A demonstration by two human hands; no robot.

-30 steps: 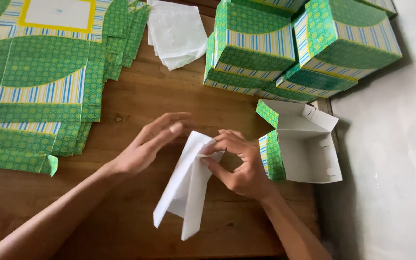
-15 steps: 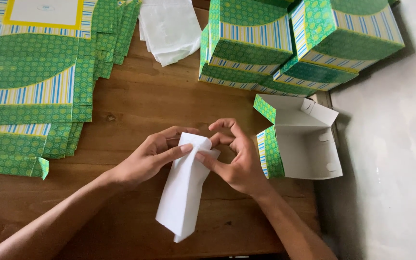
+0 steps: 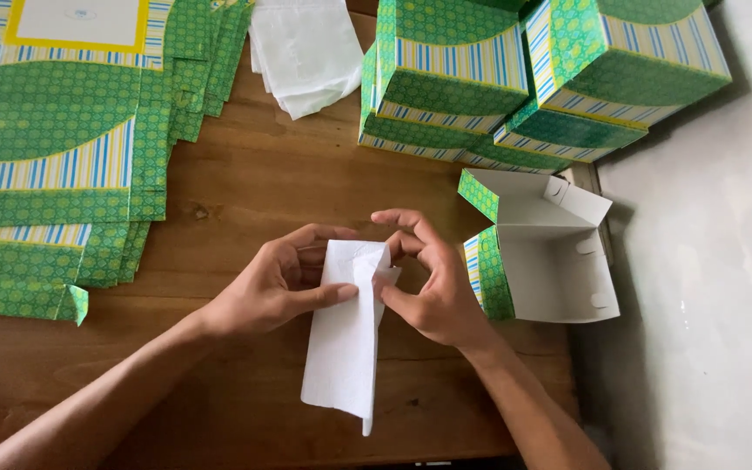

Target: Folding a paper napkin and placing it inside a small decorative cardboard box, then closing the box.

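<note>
A wooden table [image 3: 245,200] fills the frame, seen from above, and everything on it is paper or card. At nine to eleven o'clock lies a thick spread of flat box blanks [image 3: 63,148], green with blue-and-yellow stripes, unfolded and overlapping. At one o'clock stand the finished boxes [image 3: 524,78], stacked and leaning on one another against a pale wall [image 3: 707,305]. At three o'clock sits one open box [image 3: 550,261], lid flap up, white inside and apparently holding nothing, just at the table's right edge. At twelve o'clock rests a loose pile of white paper sheets [image 3: 306,52].

At the centre the person works a folded white paper liner [image 3: 345,344], which hangs toward six o'clock above the wood. The left hand [image 3: 276,287] grasps it, thumb pressed across the front and fingers behind. The right hand [image 3: 433,292] pinches the upper right corner between thumb and curled fingers.

The risks look small but real. The thin sheet is held only at its top, so a loosened pinch could let the fold spring open or crease crooked, and a hard pull between the two hands could tear it. The open box stands so near the edge that a nudge from the right wrist could push it off.
</note>
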